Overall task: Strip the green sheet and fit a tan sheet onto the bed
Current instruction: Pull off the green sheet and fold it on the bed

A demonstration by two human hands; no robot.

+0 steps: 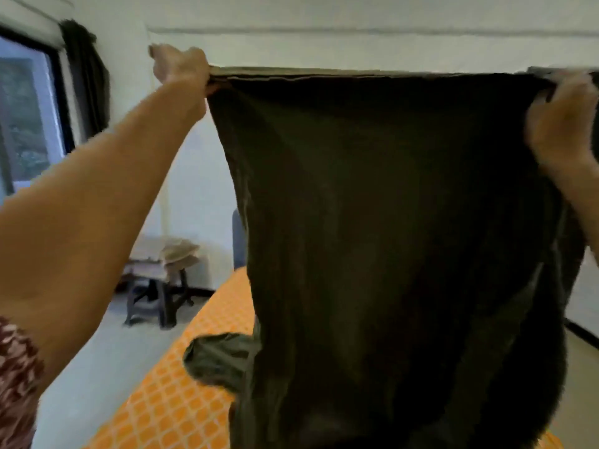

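Observation:
The dark green sheet [389,222] hangs in front of me, stretched out high by its top edge. My left hand [180,64] grips the upper left corner of that edge, arm raised. My right hand [560,124] grips the upper right corner. The sheet drapes down over the bed, and a bunched fold [220,358] of it lies on the mattress [168,403], which has an orange and white lattice cover. Pale tan cloth [175,251] lies folded on a stool by the far wall. The sheet hides most of the bed.
A dark stool [155,296] stands on the pale floor left of the bed. A window [22,124] with a dark curtain [86,82] is at the far left. A grey headboard [238,238] stands against the white wall.

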